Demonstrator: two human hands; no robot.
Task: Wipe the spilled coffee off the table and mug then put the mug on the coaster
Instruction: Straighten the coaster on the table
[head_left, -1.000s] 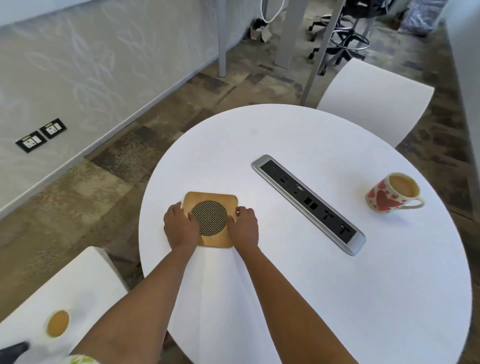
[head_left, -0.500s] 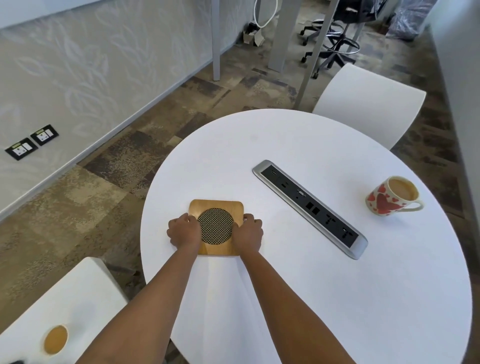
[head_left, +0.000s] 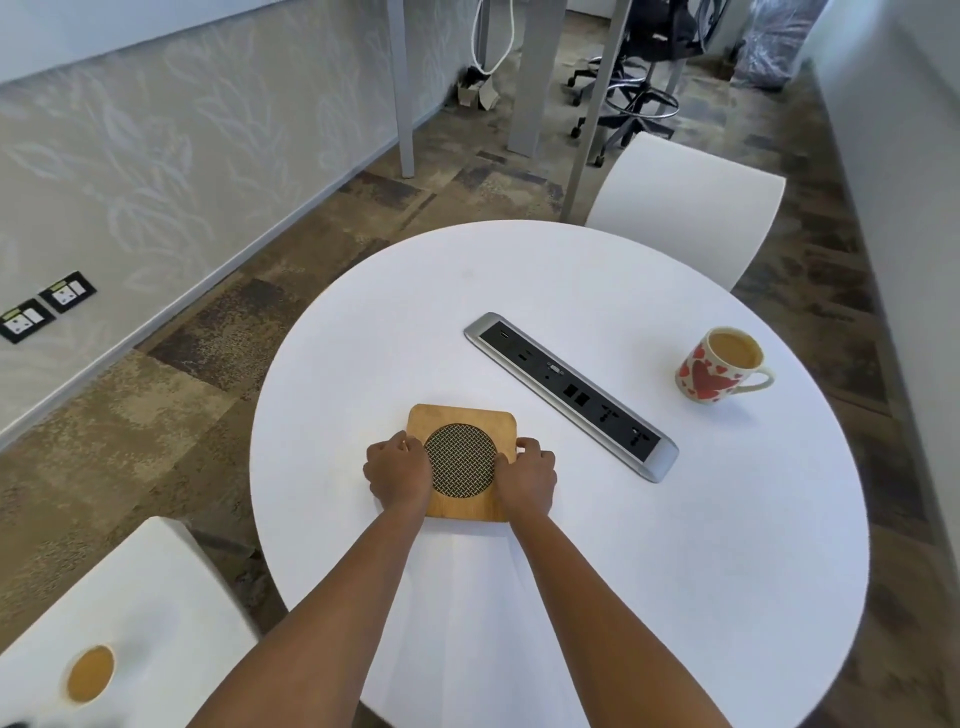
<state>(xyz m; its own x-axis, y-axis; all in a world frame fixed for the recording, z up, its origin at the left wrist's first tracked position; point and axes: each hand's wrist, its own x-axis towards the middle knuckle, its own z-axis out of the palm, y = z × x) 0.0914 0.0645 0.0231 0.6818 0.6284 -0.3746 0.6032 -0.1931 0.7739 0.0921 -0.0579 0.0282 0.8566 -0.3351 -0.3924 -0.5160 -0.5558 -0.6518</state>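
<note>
A square wooden coaster (head_left: 460, 464) with rounded corners and a round dark mesh inset lies flat on the round white table (head_left: 623, 571), near my edge. My left hand (head_left: 397, 473) and right hand (head_left: 527, 478) grip its two sides. The mug (head_left: 719, 366), white with red hearts, stands upright well apart on the table's right side. It is full of milky coffee, and its handle points right.

power strip (head_left: 571, 396), white chair (head_left: 691, 208)
</note>
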